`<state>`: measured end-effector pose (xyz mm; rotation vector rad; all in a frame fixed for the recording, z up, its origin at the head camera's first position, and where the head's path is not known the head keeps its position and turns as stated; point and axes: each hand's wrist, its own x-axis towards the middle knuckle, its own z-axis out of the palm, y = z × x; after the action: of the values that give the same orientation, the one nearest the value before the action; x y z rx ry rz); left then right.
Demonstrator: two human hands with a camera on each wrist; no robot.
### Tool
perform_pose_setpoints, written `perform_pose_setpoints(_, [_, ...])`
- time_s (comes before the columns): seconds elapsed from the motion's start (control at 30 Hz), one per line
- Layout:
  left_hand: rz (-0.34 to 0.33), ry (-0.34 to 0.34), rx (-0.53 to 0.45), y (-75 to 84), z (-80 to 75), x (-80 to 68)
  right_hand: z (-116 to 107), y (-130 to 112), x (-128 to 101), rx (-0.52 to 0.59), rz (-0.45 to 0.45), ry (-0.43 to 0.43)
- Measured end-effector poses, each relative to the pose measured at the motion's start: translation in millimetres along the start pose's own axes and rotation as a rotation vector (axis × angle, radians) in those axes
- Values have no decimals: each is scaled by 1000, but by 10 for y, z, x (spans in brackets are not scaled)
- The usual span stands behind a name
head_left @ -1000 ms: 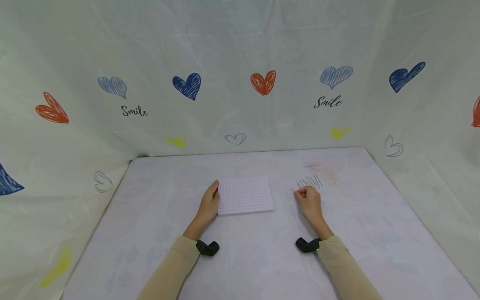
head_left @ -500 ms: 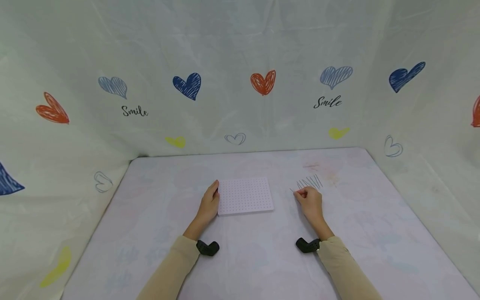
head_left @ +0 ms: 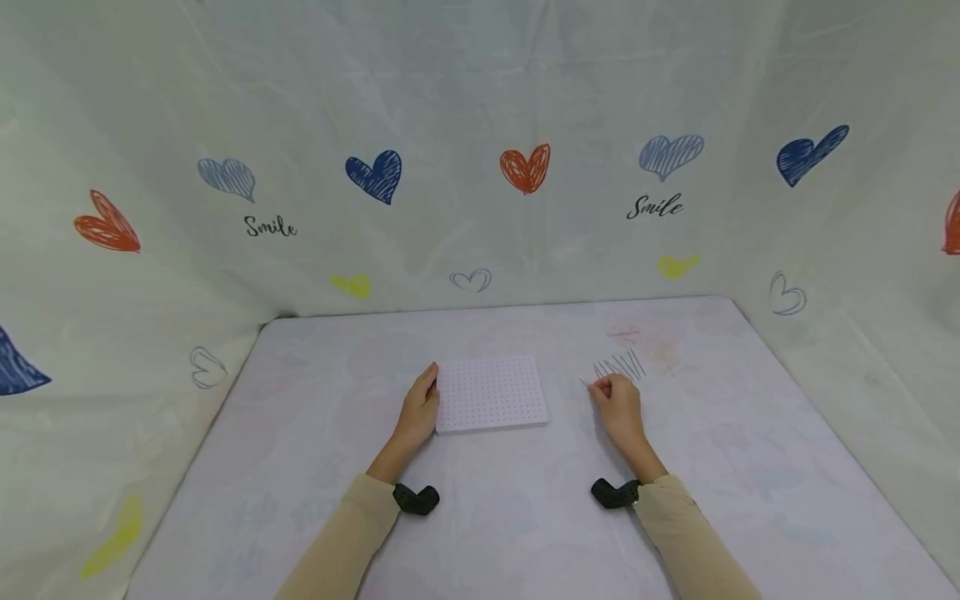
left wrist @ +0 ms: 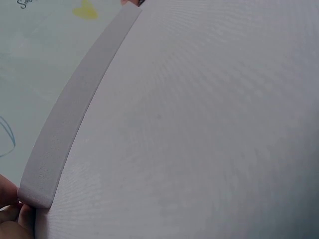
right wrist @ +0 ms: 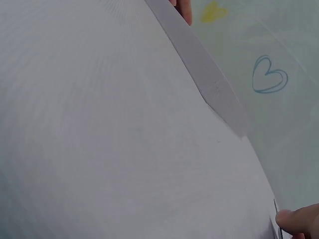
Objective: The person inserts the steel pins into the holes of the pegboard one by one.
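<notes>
White pegboard and both hands unmoved since before.

Long beige sleeves cover both arms, with black wrist-mounted cameras.

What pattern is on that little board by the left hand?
The board is white with a regular grid of small dots or holes, clearest in the head view.

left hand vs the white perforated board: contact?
Touching. In the head view the left hand lies flush against the left edge of the white perforated foam board; the left wrist view shows fingertips at its corner.
</notes>
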<state>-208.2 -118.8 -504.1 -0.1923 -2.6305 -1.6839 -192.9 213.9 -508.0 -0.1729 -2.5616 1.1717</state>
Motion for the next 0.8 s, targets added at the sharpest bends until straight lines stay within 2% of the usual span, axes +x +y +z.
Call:
perform_pose_setpoints(0.3, [15,1,-1,23,-8,-3,-89,-35,17,67,-14,-1])
perform_pose_setpoints(0.8, [14,-8,6,6,-11,-6,-93,-149,94,258,-125,-175])
